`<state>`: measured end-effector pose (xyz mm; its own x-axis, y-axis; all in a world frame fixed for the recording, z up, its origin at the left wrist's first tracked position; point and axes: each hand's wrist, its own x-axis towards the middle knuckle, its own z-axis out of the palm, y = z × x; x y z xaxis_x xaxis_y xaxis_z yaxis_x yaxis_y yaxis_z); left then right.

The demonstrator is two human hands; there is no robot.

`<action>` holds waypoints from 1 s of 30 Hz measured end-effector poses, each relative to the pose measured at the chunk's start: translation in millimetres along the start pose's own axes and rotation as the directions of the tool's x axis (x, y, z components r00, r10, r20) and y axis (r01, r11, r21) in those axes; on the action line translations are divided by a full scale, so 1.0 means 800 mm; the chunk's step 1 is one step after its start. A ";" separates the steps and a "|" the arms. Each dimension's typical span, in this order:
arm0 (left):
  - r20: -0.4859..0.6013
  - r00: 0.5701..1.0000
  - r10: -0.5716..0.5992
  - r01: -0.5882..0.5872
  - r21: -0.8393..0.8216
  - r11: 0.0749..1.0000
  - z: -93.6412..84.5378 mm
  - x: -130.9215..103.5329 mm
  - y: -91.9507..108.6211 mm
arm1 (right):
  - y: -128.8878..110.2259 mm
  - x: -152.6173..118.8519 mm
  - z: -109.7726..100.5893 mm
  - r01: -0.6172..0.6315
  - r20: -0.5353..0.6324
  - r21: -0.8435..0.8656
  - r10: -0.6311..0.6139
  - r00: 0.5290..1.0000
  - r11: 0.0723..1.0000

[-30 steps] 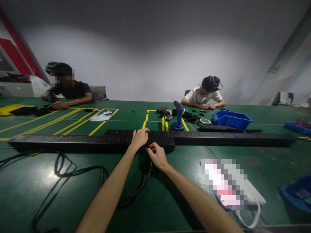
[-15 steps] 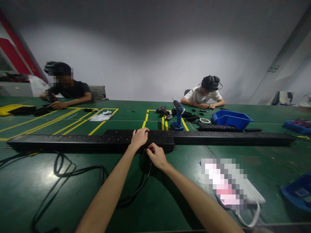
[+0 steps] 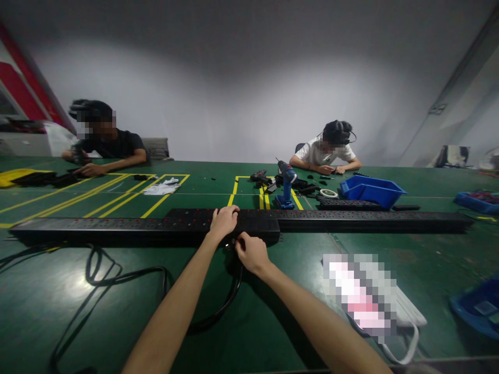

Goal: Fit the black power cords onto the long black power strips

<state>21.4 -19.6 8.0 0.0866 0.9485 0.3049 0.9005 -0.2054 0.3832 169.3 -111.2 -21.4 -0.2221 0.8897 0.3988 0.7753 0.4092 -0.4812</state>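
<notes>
Two long black power strips lie across the green table, the nearer power strip [image 3: 117,231] overlapping the front of the farther power strip [image 3: 370,221]. My left hand [image 3: 223,221] rests over the near strip towards its right end, fingers bent across its top. Just below and to the right, my right hand [image 3: 251,253] is closed in a pinch against the strip's front side. What those fingertips hold is hidden. A small shiny spot shows beside them. From under my right hand a black cable [image 3: 234,293] curves down and left behind my left forearm.
A blue cordless drill [image 3: 287,184] stands beyond the strips, near a blue bin [image 3: 372,191] and a roll of tape [image 3: 328,193]. Black cable loops [image 3: 128,272] lie front left. A phone-like object [image 3: 362,296], blurred out, lies front right. Two people sit across the table.
My right hand has shifted slightly down and right, uncovering a shiny spot at the strip's front. The cable below it has moved a little. My left hand stays in place.
</notes>
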 end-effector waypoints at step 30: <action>0.038 0.998 0.043 -0.044 0.043 0.998 0.012 0.001 -0.010 | 0.183 0.068 -0.073 -0.634 -0.714 -0.219 0.322 0.622 0.741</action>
<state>18.4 -15.0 -3.5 0.1412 0.9473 0.2874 0.9131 -0.2368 0.3318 305.6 -15.0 -24.7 0.5335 0.5409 0.6503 0.8449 -0.3053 -0.4392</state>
